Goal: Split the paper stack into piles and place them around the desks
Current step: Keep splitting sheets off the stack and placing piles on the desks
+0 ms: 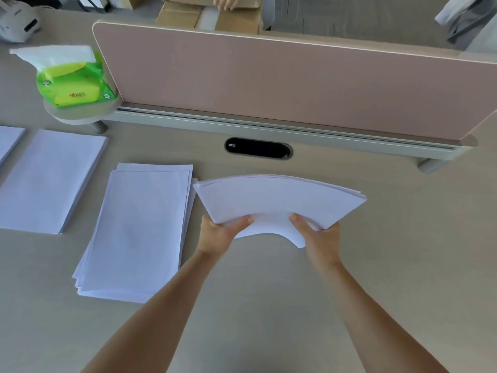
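A white paper stack is held above the beige desk, bowed upward in the middle. My left hand grips its near left edge and my right hand grips its near right edge, thumbs on top. To the left, a loosely squared paper pile lies flat on the desk. Farther left lies a neater pile. The corner of another pile shows at the left frame edge.
A pink divider panel runs across the back of the desk. A black cable slot sits below it. A green tissue pack rests on a small round shelf at the left. Cardboard boxes and another person's hand lie beyond the divider.
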Available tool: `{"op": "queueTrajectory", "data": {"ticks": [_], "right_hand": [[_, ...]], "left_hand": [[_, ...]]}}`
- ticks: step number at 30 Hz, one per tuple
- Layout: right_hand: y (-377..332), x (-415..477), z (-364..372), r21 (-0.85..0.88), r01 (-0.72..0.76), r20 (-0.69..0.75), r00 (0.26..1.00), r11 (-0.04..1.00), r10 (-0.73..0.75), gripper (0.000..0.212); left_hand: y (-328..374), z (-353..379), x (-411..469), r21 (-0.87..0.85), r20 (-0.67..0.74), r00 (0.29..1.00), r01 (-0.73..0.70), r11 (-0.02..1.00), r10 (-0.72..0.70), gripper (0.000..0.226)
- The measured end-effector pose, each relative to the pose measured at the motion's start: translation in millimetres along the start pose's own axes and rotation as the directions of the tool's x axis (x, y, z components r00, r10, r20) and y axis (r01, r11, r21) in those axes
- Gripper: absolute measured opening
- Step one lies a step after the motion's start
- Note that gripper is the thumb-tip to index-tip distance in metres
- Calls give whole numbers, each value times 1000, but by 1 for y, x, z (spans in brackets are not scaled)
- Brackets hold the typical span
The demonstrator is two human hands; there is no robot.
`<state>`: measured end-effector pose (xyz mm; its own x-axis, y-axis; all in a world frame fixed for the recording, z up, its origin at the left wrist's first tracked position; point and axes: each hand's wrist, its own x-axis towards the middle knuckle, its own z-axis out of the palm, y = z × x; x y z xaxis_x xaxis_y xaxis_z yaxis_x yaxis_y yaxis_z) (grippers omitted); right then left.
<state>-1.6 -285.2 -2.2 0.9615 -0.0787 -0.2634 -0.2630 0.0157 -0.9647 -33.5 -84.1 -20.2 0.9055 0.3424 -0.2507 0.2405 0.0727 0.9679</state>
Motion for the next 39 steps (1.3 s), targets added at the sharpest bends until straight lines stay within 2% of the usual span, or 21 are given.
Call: {"op": "queueTrajectory", "data": {"ticks": [3,9,14,17,20,26,32,36,37,39], "right_hand": [[-7,4,-4,-55,23,78,997,998,-19,31],[-29,10,-16,-102,87,194,979,991,-66,35],[-37,14,-10,-45,104,177,980,994,-94,29],[-36,15,-12,-53,100,180,980,994,-89,28],[-36,14,-13,-84,95,208,975,992,-76,24],[-37,18,-12,-70,135,215,969,988,-117,33],[-54,31,-3,-63,91,166,983,994,-79,24],[-68,52,6,-84,17,176,984,996,-2,6],[-65,58,7,-64,4,182,983,998,8,15],[-52,67,9,-32,-51,146,988,998,55,45]], "left_hand": [[7,-7,1,40,40,999,-24,999,22,40],[30,-17,2,-30,36,995,-88,996,90,43],[33,-2,0,-50,9,997,-73,996,74,32],[34,-1,-4,-26,-15,994,-105,994,104,38],[34,1,-8,13,37,994,-107,994,107,32],[31,3,-4,32,46,990,-135,990,133,38],[36,-3,11,138,27,974,-225,965,223,38],[48,-3,36,99,-33,996,-80,992,84,22],[48,-4,43,110,-11,999,-34,993,36,18],[46,-6,56,131,27,998,49,990,-53,18]]}}
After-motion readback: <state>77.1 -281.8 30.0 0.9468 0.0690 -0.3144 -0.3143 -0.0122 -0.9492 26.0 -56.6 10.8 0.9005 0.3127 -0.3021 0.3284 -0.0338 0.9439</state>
